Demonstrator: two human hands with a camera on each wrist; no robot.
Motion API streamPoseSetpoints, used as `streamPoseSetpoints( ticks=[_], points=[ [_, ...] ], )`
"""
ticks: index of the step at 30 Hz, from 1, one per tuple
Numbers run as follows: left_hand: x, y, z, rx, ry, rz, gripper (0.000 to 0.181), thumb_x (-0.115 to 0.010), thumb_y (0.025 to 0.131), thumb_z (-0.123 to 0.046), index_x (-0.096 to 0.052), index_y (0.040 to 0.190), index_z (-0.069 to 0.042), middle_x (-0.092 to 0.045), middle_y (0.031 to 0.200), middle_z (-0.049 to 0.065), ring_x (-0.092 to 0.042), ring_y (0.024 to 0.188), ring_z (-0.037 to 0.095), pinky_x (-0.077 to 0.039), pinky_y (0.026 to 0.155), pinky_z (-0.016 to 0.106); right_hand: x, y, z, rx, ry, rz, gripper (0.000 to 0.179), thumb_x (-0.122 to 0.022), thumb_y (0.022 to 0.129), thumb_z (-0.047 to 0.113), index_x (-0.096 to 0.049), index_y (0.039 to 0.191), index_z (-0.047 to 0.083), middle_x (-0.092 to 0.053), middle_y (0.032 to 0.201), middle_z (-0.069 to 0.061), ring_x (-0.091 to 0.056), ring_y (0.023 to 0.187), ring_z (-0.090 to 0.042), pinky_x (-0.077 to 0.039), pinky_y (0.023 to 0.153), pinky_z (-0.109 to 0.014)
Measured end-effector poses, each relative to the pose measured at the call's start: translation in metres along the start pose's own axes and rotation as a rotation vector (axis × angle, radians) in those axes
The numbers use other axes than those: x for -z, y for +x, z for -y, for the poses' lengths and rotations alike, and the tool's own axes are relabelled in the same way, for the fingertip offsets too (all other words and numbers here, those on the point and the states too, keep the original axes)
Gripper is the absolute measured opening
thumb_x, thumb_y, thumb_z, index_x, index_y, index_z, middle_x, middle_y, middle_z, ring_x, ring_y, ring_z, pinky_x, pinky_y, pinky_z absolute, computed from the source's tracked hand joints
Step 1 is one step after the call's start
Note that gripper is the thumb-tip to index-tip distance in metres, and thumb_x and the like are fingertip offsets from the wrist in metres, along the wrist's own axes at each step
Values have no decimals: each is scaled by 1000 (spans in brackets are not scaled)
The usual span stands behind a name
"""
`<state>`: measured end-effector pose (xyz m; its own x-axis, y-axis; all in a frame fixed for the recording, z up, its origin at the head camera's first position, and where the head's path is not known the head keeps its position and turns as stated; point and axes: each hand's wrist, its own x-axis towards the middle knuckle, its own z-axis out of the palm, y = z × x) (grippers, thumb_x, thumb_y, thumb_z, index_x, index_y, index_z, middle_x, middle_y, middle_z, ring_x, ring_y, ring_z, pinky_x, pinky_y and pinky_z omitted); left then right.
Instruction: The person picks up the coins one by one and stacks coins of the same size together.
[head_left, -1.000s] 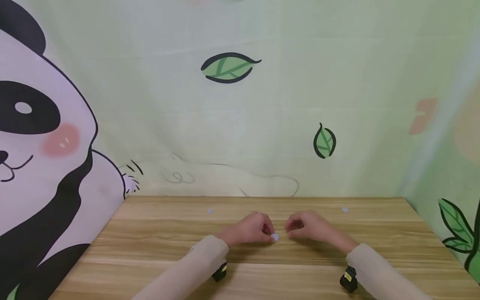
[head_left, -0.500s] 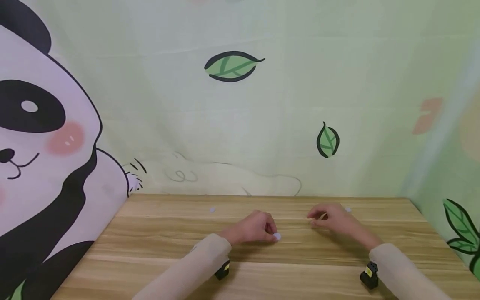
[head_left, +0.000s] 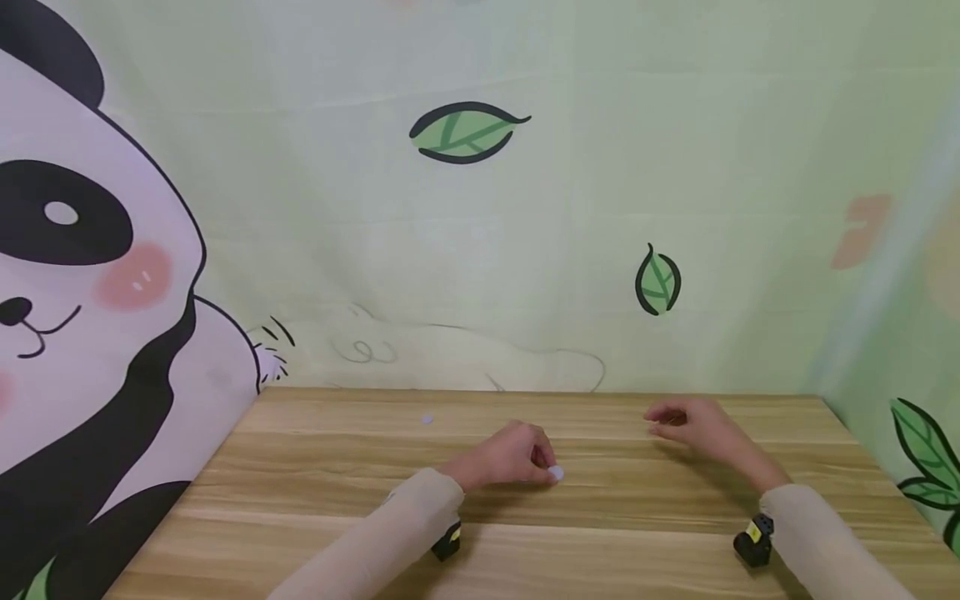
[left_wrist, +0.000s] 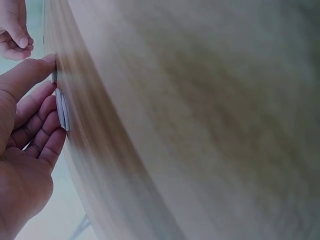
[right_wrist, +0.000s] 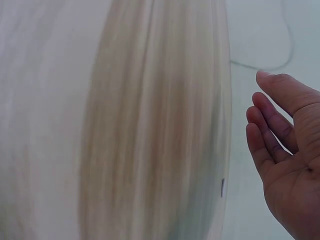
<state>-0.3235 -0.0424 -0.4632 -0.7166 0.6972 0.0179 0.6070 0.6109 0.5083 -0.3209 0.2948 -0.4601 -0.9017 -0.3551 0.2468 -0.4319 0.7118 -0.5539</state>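
Wood-grain desk against pale green, faintly creased backdrop; panda print left, outlined leaves mid-wall, pale diagonal streak right.

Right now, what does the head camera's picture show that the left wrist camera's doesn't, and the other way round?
Only the head view shows the panda's head and the large green leaf print on the backdrop, plus the beige sleeves.

Only the left wrist view shows thin pale pieces, seen edge-on, beside the fingers of the left hand.

Both show that hand, part or all of the right hand, the wooden tabletop and, apparently, the white disc at the left fingertips.
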Motion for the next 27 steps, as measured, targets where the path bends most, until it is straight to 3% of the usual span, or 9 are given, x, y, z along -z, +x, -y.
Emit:
streamPoseSetpoints(
  ticks=[8,27],
  points=[
    [-1,1,2,-2,-6,2,14,-85,85,-21,-76,89,-11,-65,84,-8,-55,74,-1,-48,68,15,7,-3,-6,-81,-24,-5,19,-73,95,16,-74,111,6,-72,108,-7,-65,99,-23,-55,86,-43],
    [-2,1,4,-7,-10,-1,14,-84,85,-21,-74,88,-12,-64,81,-11,-55,73,-2,-48,67,15,23,-11,-19,-98,-48,-23,21,-73,94,12,-73,112,0,-71,110,-17,-66,102,-35,-54,89,-51]
  ],
)
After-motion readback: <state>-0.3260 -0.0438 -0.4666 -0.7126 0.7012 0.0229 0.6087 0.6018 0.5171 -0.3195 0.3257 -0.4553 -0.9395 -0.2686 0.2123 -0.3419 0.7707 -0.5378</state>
